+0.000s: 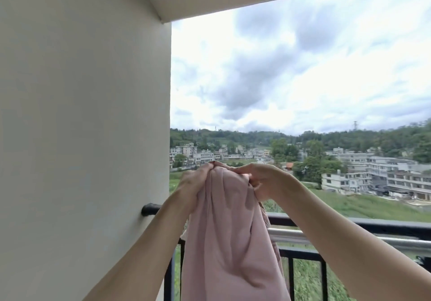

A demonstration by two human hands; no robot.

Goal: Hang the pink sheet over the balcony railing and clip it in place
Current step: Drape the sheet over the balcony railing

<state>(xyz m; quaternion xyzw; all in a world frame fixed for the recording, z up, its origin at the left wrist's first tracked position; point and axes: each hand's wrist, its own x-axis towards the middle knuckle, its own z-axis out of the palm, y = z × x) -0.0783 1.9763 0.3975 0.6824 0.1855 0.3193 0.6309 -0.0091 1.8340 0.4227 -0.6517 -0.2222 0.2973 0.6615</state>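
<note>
Both grips, left hand [194, 181] and right hand [261, 179], clamp the bunched pink sheet [228, 242] above the balcony railing [373, 227]. I judge wind or a slipped pinch could drop it overboard.

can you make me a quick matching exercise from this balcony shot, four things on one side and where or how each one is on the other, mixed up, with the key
Things:
1. pink sheet
2. left hand
3. black railing
4. white wall

States or places:
A. runs across below the hands
B. bunched, hanging from both hands
C. fills the left side of the view
D. grips the sheet's top, left of the right hand

Pairs: 1-B, 2-D, 3-A, 4-C
</note>
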